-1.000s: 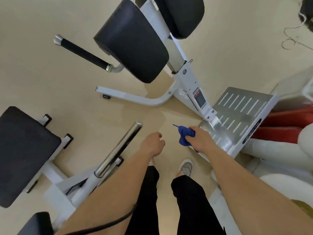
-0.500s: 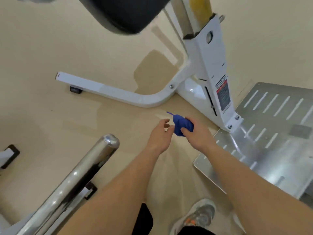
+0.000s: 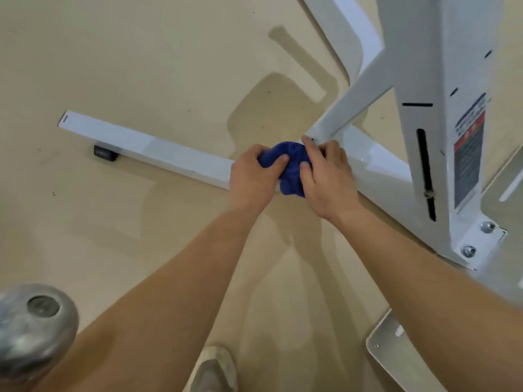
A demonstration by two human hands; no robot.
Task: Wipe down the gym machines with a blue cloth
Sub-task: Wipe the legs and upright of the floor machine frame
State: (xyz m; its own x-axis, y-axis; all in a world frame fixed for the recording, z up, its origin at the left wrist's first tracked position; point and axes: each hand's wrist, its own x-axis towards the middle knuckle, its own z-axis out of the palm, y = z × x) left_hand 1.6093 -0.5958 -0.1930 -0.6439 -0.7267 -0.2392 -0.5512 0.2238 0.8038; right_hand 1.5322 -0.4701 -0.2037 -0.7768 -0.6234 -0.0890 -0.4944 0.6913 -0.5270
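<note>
Both hands moved down since half a second ago, so my left hand [image 3: 252, 179] and right hand [image 3: 325, 176] now clamp fingers [image 3: 278, 159] on the bunched blue cloth [image 3: 291, 168] atop the white base bar [image 3: 147, 148], long axis running left, left hand nearer.

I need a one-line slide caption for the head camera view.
Both hands, left and right, hold a blue cloth over the machine's white base bar.

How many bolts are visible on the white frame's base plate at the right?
2: one bolt near the plate's upper edge, another bolt below and left of it, both on the base plate. Others may be hidden behind the post.
</note>
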